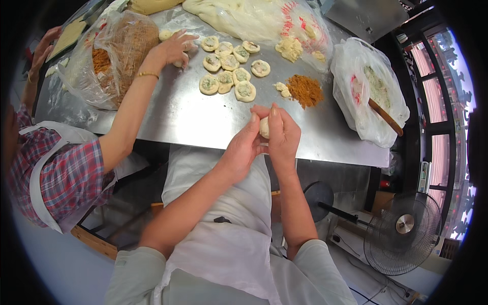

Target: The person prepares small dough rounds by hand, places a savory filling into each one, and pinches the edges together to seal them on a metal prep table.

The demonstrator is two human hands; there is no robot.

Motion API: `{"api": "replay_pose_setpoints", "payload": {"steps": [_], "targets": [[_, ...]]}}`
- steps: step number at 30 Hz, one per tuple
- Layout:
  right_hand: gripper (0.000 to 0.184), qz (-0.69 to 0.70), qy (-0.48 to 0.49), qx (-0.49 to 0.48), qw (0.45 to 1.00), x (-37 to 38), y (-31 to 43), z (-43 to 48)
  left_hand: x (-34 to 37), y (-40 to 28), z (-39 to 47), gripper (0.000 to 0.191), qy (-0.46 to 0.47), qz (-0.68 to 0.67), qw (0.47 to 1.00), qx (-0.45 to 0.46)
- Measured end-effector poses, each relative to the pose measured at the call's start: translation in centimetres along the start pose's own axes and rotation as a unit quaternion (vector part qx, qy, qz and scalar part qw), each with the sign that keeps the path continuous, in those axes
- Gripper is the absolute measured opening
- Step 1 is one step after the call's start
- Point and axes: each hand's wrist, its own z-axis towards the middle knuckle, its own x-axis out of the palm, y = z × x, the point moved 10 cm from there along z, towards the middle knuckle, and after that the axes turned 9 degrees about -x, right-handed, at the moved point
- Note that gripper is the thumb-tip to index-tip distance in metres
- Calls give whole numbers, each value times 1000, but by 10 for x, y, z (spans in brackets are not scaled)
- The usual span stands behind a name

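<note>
My left hand [244,146] and my right hand [284,133] meet above the near edge of the steel table [171,114], their fingers closed around one small ball of dough [265,127]. The fingers hide most of it. Beyond my hands lie several round dough pieces with a greenish filling in the middle, one of them [245,91] nearest to me. A heap of orange-brown crumbly filling [305,90] sits to the right of these, with small dough bits [282,88] at its left side. Farther back is a rough lump of pale dough [289,49].
At the left a co-worker's hand [173,49] touches dough pieces beside a plastic bag of brown filling [129,57]. A large dough mass under plastic [244,19] lies at the back. On the right stand a bag of pale filling [375,87] with a wooden handle [385,116], and a fan [404,225].
</note>
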Motion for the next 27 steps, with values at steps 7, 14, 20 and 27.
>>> {"api": "replay_pose_setpoints", "payload": {"steps": [7,14,20,27], "targets": [[56,159,47,60,984,-29,-2,-10,14,20,20,49,62,19,996,-62],[28,71,-47,-1,996,-49,-21,-22,40,31,16,48,-36,87,991,-94],[42,107,-32,0,994,-50,-19,-17,24,36,24,45,-11,51,997,-51],[53,214,73,53,973,-26,-14,-19,20,36,18,50,24,78,992,-92]]}}
